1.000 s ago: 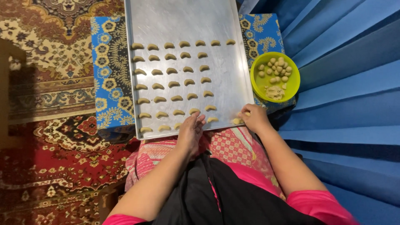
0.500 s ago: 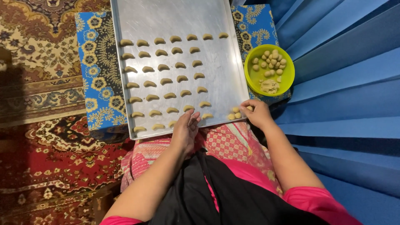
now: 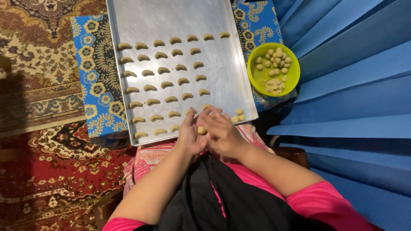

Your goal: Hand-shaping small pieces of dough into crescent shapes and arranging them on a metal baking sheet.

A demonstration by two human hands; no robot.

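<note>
Both hands meet over the near edge of a metal baking tray [image 3: 171, 19], just in front of the person's lap. Between them sits a small ball of pale dough [image 3: 201, 130]. The left hand [image 3: 191, 133] lies palm toward the right, its fingers stretched forward over the tray's near rim, its grip pressed against the dough ball from the left. The right hand [image 3: 222, 133] comes in from the other side, fingers bent and closed in on the same ball, so the dough is pinched between the two hands rather than resting on the tray.

The tray lies on a blue patterned cloth [image 3: 96, 81] with yellow flowers, which covers the low support under it; the support itself is hidden. On the tray, crescent-shaped dough pieces [image 3: 163, 70] stand in slanting rows that run from the left edge toward the middle, filling the near left half, while the far part of the tray is bare metal. At the tray's near right corner, just beside the right hand, lie three small round dough balls [image 3: 239, 116], touching or nearly touching one another.

Off the tray's right edge, on the cloth, stands a lime-green bowl [image 3: 256, 79] holding more dough balls and a flattened lump of dough. A red and brown patterned carpet [image 3: 47, 162] covers the floor to the left.
</note>
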